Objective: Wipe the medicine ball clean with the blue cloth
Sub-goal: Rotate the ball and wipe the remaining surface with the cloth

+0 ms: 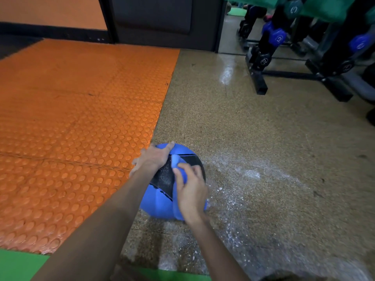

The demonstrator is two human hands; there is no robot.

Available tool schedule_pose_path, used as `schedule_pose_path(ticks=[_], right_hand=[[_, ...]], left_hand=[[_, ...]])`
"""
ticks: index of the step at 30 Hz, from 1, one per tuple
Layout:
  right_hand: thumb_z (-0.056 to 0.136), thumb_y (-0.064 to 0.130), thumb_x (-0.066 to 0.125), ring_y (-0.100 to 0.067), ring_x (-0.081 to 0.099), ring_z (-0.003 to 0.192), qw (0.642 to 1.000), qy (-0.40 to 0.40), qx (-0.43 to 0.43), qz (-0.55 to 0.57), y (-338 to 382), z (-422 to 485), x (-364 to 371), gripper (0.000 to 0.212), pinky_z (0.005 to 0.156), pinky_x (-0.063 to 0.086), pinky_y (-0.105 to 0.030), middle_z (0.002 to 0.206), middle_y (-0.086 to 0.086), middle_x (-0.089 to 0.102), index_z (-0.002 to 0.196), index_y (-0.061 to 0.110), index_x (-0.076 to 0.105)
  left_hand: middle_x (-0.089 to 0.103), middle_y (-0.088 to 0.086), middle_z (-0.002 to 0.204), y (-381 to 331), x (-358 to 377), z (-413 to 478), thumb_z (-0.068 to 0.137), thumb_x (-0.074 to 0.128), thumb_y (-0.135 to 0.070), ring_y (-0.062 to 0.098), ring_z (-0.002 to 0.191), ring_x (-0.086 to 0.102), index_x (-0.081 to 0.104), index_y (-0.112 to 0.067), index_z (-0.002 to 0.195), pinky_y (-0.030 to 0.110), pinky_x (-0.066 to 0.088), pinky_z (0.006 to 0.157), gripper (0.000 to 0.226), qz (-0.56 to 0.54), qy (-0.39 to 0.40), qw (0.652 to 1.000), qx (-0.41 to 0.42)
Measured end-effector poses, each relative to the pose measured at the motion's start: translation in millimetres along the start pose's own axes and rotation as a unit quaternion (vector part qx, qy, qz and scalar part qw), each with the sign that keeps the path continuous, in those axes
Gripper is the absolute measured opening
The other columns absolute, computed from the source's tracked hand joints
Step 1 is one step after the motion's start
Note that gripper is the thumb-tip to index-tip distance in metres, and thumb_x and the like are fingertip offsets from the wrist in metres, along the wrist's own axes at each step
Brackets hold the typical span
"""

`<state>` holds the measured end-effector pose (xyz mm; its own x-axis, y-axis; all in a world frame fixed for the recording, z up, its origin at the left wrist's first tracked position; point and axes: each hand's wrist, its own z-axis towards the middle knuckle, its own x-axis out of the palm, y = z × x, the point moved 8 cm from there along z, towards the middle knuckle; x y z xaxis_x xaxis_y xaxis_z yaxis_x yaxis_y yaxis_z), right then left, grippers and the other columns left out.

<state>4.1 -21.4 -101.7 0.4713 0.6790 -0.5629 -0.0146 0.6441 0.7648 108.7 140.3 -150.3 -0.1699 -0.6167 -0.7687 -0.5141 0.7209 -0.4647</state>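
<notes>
A blue and black medicine ball (pixel 156 203) rests on the speckled floor, right at the edge of the orange mat. My left hand (pixel 151 158) lies flat on the ball's upper left side, fingers spread over the top. My right hand (pixel 190 191) presses a blue cloth (pixel 178 165) against the black panel on the ball's right side. Only part of the cloth shows, above and below my fingers. White specks dot the black panel.
An orange studded mat (pixel 77 110) covers the floor to the left. White powdery residue (pixel 243 179) is scattered on the speckled floor right of the ball. A black dumbbell rack (pixel 261 78) with blue dumbbells stands at the far right. A green mat edge (pixel 18 264) lies near me.
</notes>
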Motion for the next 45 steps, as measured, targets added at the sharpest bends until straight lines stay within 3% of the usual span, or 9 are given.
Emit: schedule_pose_path(ticks=[2, 8, 10, 16, 21, 30, 36, 42, 45], right_hand=[[0.087, 0.044, 0.051, -0.023, 0.06, 0.069, 0.999, -0.024, -0.024, -0.024, 4, -2, -1, 0.027, 0.054, 0.041, -0.027, 0.091, -0.002, 0.059, 0.097, 0.026, 0.068], [0.094, 0.03, 0.048, -0.035, 0.061, 0.086, 0.969, -0.043, 0.236, 0.063, -95, -5, -13, 0.024, 0.065, 0.039, -0.032, 0.093, -0.013, 0.065, 0.103, 0.015, 0.065], [0.094, 0.031, 0.048, -0.033, 0.061, 0.084, 0.976, -0.049, 0.208, 0.039, -82, -1, -21, 0.023, 0.063, 0.039, -0.032, 0.091, -0.011, 0.065, 0.098, 0.016, 0.065], [0.085, 0.044, 0.038, -0.021, 0.059, 0.058, 0.972, 0.01, -0.157, -0.175, 44, -8, 3, 0.033, 0.041, 0.04, -0.026, 0.078, -0.002, 0.057, 0.085, 0.03, 0.068], [0.094, 0.039, 0.046, -0.031, 0.059, 0.093, 0.99, 0.067, 0.07, -0.106, -15, 54, -13, 0.028, 0.064, 0.036, -0.03, 0.11, -0.008, 0.06, 0.114, 0.026, 0.06], [0.084, 0.04, 0.046, -0.019, 0.054, 0.055, 0.974, 0.046, -0.191, -0.115, 2, -46, -15, 0.016, 0.038, 0.039, -0.022, 0.076, -0.001, 0.051, 0.094, 0.029, 0.054], [0.092, 0.04, 0.049, -0.032, 0.06, 0.094, 0.988, 0.065, 0.115, -0.077, -46, 60, -18, 0.026, 0.069, 0.042, -0.033, 0.108, -0.01, 0.062, 0.109, 0.025, 0.062], [0.092, 0.045, 0.042, -0.019, 0.059, 0.068, 0.995, -0.019, -0.086, -0.045, -6, -26, -9, 0.031, 0.055, 0.042, -0.029, 0.088, -0.002, 0.056, 0.094, 0.025, 0.065], [0.094, 0.055, 0.031, -0.012, 0.057, 0.074, 0.996, -0.071, -0.015, 0.046, -40, -56, -11, 0.038, 0.057, 0.044, -0.025, 0.098, 0.0, 0.054, 0.1, 0.027, 0.056]], left_hand=[[0.033, 0.008, 0.15, 1, 0, 4, 0.077, 0.028, -0.081, 0.036, 0.137, 0.03, 0.034, -0.033, 0.143, 0.052, 0.023, 0.112, 0.082, -0.021, 0.026, 0.999, 0.041], [0.02, 0.0, 0.154, 20, 1, -11, 0.099, 0.026, -0.051, 0.019, 0.144, 0.013, 0.035, -0.041, 0.14, 0.048, 0.0, 0.117, 0.043, -0.13, 0.073, 0.977, 0.151], [0.017, 0.002, 0.154, 16, 6, -20, 0.1, 0.026, -0.049, 0.02, 0.144, 0.013, 0.033, -0.039, 0.142, 0.046, 0.002, 0.118, 0.044, -0.136, 0.088, 0.973, 0.162], [0.006, 0.005, 0.159, 3, 13, -32, 0.1, 0.028, -0.044, 0.014, 0.146, -0.001, 0.024, -0.034, 0.146, 0.044, 0.0, 0.118, 0.047, -0.108, 0.116, 0.968, 0.194], [-0.001, 0.002, 0.158, 1, 19, -39, 0.1, 0.026, -0.047, 0.018, 0.146, 0.001, 0.023, -0.04, 0.145, 0.046, 0.0, 0.118, 0.046, -0.104, 0.122, 0.971, 0.177], [0.006, 0.007, 0.158, -11, 18, -38, 0.101, 0.028, -0.043, 0.017, 0.146, 0.001, 0.027, -0.035, 0.145, 0.047, 0.001, 0.117, 0.045, -0.082, 0.101, 0.973, 0.19], [0.007, 0.0, 0.158, -1, 15, -46, 0.086, 0.044, -0.066, 0.023, 0.145, 0.013, 0.026, -0.045, 0.142, 0.045, 0.007, 0.117, 0.062, -0.081, 0.08, 0.98, 0.161], [0.025, 0.002, 0.152, 11, 3, -36, 0.051, 0.043, -0.081, 0.02, 0.141, 0.024, 0.037, -0.04, 0.139, 0.04, 0.013, 0.117, 0.097, -0.158, 0.058, 0.975, 0.141], [0.026, 0.0, 0.151, 25, 2, -34, 0.07, 0.055, -0.072, 0.019, 0.139, 0.026, 0.039, -0.039, 0.139, 0.035, 0.018, 0.116, 0.078, -0.208, 0.067, 0.966, 0.139]])
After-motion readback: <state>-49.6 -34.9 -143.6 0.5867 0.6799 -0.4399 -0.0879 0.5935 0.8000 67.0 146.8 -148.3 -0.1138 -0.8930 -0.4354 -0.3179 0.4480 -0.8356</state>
